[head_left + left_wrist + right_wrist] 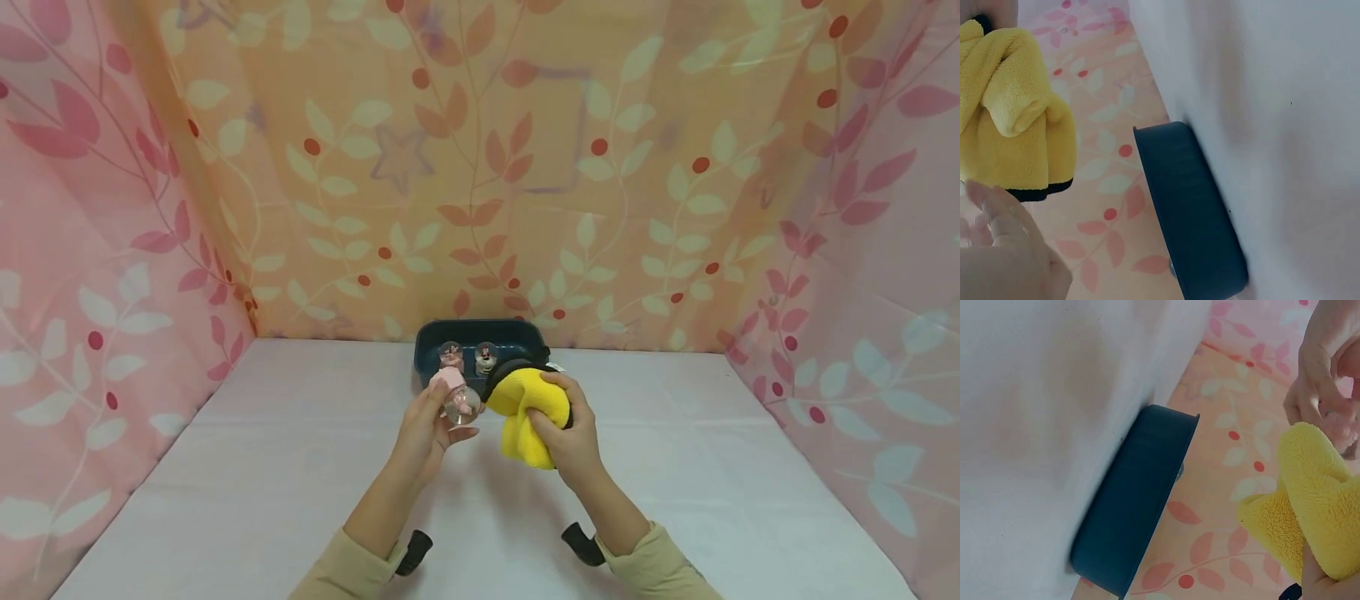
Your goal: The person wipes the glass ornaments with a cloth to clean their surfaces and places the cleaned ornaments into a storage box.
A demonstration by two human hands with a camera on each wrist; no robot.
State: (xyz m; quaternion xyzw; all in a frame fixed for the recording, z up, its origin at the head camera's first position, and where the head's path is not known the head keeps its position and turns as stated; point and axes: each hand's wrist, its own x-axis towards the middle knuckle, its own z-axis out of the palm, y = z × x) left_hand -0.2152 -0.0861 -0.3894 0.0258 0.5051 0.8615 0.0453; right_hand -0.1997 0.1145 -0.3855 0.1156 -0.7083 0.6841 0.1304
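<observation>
In the head view my left hand [420, 435] grips a small snow globe [461, 403] by its pink base, the clear ball tilted down toward me. My right hand [579, 437] pinches a folded yellow cloth [531, 404] with black edging, just right of the globe. The cloth's plush texture shows in the right wrist view, where the cloth [1319, 500] hangs below the left hand [1319, 381]. Behind both hands stands a dark blue tray [480, 327], and in it sit a pink snow globe [451, 357] and another with a dark-and-red figure [486, 357].
White cloth covers the table [300, 467]. A leaf-patterned curtain [480, 167] rises right behind the tray, with pink curtains at both sides. Black straps [415, 552] hang at the wrists. The tray's outer wall [1194, 212] fills the middle of the left wrist view.
</observation>
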